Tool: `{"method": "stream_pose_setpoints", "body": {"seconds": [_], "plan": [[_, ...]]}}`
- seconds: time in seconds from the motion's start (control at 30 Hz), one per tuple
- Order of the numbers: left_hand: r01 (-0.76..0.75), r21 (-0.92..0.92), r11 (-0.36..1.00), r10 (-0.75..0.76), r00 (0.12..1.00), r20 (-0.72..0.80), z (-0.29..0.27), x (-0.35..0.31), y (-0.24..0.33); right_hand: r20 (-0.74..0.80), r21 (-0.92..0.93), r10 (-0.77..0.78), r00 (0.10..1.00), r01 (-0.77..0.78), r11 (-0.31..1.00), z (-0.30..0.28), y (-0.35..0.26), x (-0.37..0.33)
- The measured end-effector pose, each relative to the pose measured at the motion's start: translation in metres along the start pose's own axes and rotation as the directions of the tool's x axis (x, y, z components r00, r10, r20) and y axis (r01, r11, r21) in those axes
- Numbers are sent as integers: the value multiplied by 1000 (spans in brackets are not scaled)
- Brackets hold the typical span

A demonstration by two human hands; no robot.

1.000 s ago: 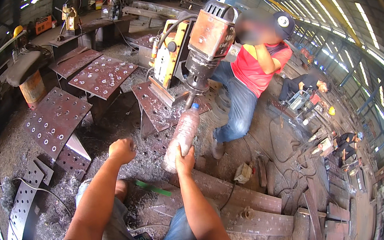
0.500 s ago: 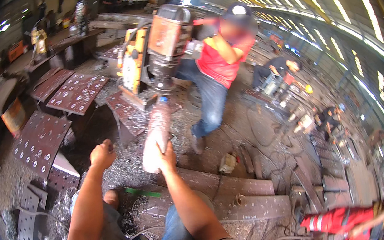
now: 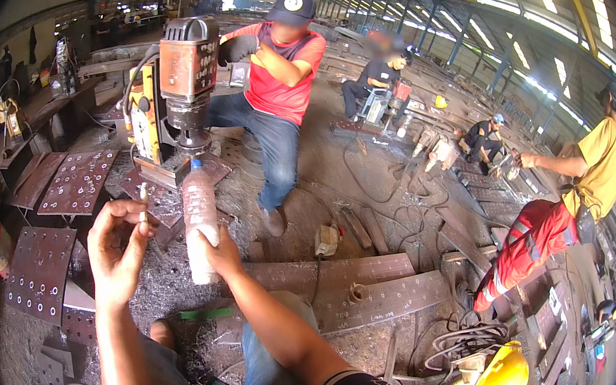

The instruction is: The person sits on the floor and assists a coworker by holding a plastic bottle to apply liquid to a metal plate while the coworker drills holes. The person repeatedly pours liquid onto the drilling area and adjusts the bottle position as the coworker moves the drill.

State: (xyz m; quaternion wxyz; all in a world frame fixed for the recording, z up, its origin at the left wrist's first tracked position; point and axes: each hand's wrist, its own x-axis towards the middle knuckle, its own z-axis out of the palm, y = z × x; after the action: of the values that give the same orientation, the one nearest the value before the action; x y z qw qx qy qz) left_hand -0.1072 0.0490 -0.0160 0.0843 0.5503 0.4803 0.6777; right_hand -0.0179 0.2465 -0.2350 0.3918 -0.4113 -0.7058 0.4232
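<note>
My right hand (image 3: 222, 254) is wrapped round the lower part of a plastic bottle (image 3: 199, 202) with a blue cap and cloudy pale contents. The bottle stands nearly upright in my grip, its cap close below the chuck of an orange and black magnetic drill (image 3: 188, 76); whether they touch I cannot tell. Raised to the left of the bottle, my left hand (image 3: 119, 250) pinches a short whitish stick (image 3: 144, 201), like a cigarette, between thumb and fingers. The drill's yellow stand rests on a dark red steel plate (image 3: 209, 172).
Drilled steel plates (image 3: 41, 271) lie at left and a long steel piece (image 3: 382, 299) in front. A person in a red shirt (image 3: 279, 80) squats by the drill. Another in yellow (image 3: 601, 164) stands at right, near coiled cables (image 3: 465, 346) and a yellow helmet (image 3: 503, 372).
The view has swung right, so the drill appears further left. My left hand has risen nearer the camera, and the stick now shows. My right hand keeps hold of the bottle, which is more upright.
</note>
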Motion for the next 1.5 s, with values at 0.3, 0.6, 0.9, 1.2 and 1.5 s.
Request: {"method": "stream_pose_setpoints", "body": {"seconds": [0.3,0.6,0.9,1.2,1.5], "plan": [[-136,-154,979,120,986,-114,17,-9,42,168,477,291,942,-336,812,54,84,39],[-40,-110,993,62,978,201,21,-1,19,424,532,390,817,-574,623,79,87,43],[44,-528,848,362,680,638,5,-6,14,516,456,478,710,-701,548,77,62,50],[186,-625,758,407,615,676,13,-19,41,468,530,438,767,-641,555,63,74,55],[153,-667,729,604,313,733,38,-26,55,74,409,282,957,-287,866,81,87,54]]}}
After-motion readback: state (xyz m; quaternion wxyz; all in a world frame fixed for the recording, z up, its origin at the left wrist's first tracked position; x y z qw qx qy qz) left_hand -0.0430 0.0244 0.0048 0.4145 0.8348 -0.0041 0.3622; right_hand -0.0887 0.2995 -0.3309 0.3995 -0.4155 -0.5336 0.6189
